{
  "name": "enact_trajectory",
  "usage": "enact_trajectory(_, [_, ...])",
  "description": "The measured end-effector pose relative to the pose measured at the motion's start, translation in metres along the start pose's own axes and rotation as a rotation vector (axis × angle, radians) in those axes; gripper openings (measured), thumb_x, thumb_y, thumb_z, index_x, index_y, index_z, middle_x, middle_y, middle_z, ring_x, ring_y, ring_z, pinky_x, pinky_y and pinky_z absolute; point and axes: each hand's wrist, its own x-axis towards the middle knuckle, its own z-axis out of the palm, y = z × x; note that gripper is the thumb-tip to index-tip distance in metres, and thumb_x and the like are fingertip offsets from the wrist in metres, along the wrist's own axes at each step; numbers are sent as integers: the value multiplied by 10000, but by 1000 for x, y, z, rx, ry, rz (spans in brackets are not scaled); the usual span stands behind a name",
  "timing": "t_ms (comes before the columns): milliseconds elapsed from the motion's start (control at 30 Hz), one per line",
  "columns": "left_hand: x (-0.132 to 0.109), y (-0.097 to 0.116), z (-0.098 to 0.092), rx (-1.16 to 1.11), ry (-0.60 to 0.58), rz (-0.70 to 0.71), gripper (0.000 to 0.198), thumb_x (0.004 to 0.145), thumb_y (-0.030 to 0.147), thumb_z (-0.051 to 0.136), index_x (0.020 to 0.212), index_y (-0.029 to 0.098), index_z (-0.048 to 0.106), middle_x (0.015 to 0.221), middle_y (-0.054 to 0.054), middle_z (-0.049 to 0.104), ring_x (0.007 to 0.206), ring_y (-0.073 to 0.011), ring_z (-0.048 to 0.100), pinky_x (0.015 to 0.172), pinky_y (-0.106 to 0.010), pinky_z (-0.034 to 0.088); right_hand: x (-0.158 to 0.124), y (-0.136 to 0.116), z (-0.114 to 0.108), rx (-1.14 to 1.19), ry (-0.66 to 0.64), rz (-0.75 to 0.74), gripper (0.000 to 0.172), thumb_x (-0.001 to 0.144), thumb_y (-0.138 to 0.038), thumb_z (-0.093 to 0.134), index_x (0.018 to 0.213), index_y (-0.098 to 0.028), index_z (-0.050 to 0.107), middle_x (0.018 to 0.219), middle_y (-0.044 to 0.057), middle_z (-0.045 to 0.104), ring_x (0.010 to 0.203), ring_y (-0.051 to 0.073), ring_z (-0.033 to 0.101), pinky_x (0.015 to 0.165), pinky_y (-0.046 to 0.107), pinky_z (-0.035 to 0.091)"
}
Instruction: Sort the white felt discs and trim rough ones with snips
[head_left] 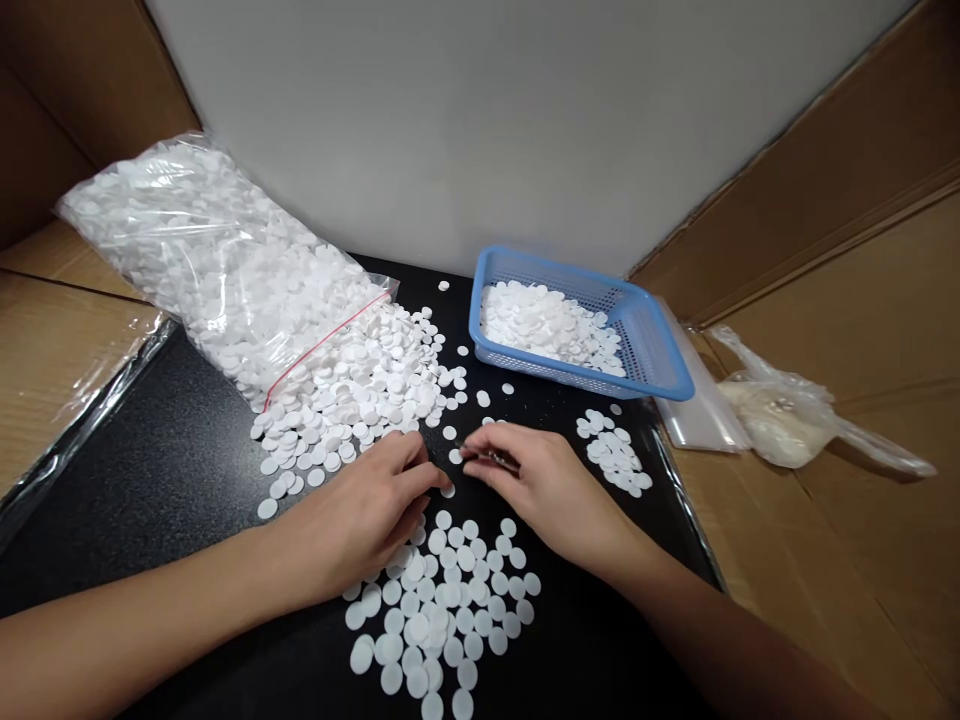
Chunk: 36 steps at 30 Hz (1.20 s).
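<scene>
My left hand [375,505] rests low over the black tabletop, fingers curled, with its index fingertip on a white disc [448,491]. To its right, my right hand [536,475] pinches a small, thin dark tool, mostly hidden by the fingers. Its tip points left, near another loose white disc [455,456]. The hands are a short gap apart. Below them many flat white discs [450,595] lie spread out. Beyond my left hand, a heap of discs [375,385] spills from the mouth of a clear plastic bag [217,260] with a red seal line.
A blue basket [491,352] partly filled with discs stands at the back right. A small group of discs [615,455] lies in front of it. Off the table's right edge are a flat clear bag [701,410] and a knotted plastic bag [787,420]. Cardboard flanks both sides.
</scene>
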Motion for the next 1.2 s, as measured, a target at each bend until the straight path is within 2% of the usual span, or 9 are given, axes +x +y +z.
enact_trajectory(67, [0,1,-2,-15,-25,13,322,905,68,438,1112,212,638,975,-56,543,858,-198,551,726,-293,464,5,5,3,-43,63,-10,64,924,-164,623,942,-218,652,930,14,693,844,174,639,741,299,471])
enact_trajectory(200, [-1,2,-8,-84,-120,5,293,844,22,444,939,207,649,932,-41,552,829,-184,565,699,-271,457,7,7,4,-88,1,7,63,914,-162,637,873,-209,644,899,14,666,809,166,618,705,292,460])
enact_trajectory(433, [0,4,-13,-176,-69,-75,321,790,-19,418,951,218,563,1018,-26,580,917,-177,577,778,-278,466,-8,-8,0,33,-172,31,133,857,-124,694,758,-212,680,792,-21,678,719,141,613,622,247,427])
enact_trajectory(533, [-1,5,-12,-199,-78,-50,323,759,-44,425,919,220,521,1054,-24,611,977,-186,579,819,-291,477,-5,1,-6,72,-54,54,119,908,-197,647,792,-220,667,759,-27,686,698,149,618,636,261,450])
enact_trajectory(667, [-1,7,-13,-208,-154,40,371,811,-38,472,1047,235,560,1273,-49,610,1200,-208,535,961,-319,486,5,20,-10,5,179,0,69,919,-214,624,907,-230,690,914,15,712,841,189,668,754,308,504])
enact_trajectory(767, [1,10,-17,-202,-240,90,345,875,6,512,1110,243,600,1344,-49,613,1276,-215,501,1027,-338,478,11,24,-7,-58,145,-22,85,907,-187,630,938,-229,697,909,24,684,828,189,664,735,308,507])
enact_trajectory(900, [3,11,-24,-265,-322,126,341,901,14,522,1126,243,635,1258,-41,675,1240,-188,564,1035,-309,496,11,17,-3,-46,103,-19,121,874,-129,635,782,-208,625,867,8,636,764,152,622,668,269,472])
enact_trajectory(1133, [0,-11,-21,40,-183,253,250,1001,180,493,1220,148,610,1342,-128,646,1343,-244,535,1114,-392,478,2,11,-2,51,-117,-45,106,842,-144,691,764,-210,663,828,-6,654,722,140,612,602,248,435])
enact_trajectory(1200, [-1,-19,-21,175,-136,282,272,1017,197,477,1249,133,605,1433,-142,583,1371,-254,511,1135,-408,463,5,12,-2,74,-87,-22,109,880,-196,681,772,-216,685,818,-5,680,750,154,637,654,264,467])
